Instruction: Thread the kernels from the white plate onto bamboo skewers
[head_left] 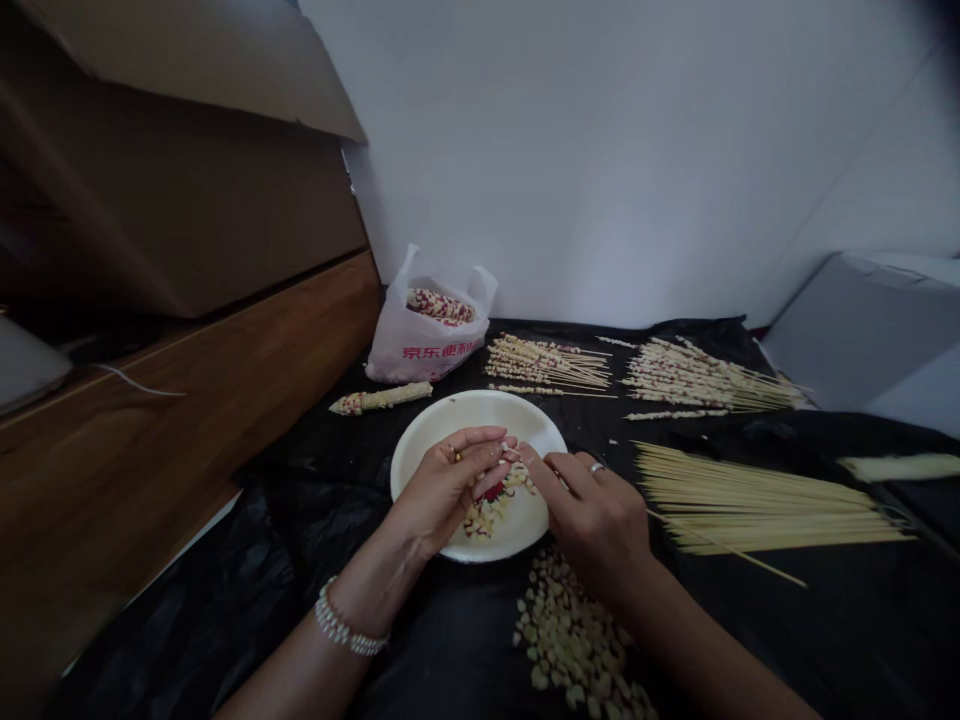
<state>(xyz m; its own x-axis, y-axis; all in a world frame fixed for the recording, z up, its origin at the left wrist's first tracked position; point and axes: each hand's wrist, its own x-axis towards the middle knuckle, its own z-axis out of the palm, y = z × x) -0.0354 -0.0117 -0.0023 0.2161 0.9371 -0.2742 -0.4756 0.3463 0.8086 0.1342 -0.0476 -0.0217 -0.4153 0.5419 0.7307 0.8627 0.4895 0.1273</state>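
Over a white bowl (409, 455), my left hand (442, 485) is closed, with thumb and fingers pinching small pale and reddish corn kernels (510, 455). My right hand (600, 510) meets it at the fingertips, fingers curled around a thin bamboo skewer (735, 555). The skewer's bare end sticks out to the right, past the hand; its other end is hidden among the fingers. Loose yellow and dark red kernels (484, 518) lie in the bowl below. More pale kernels (574, 635) are heaped on the black plastic sheet (442, 640), under my right forearm.
A plastic bag (424, 345) of speckled corn cobs (442, 305) stands behind the bowl, near a partly stripped cob (382, 398). Kernel-threaded skewers (547, 362) lie in two piles at the back. Bare skewers (757, 500) lie right. Cardboard box (225, 190) and wooden board (300, 340) stand left.
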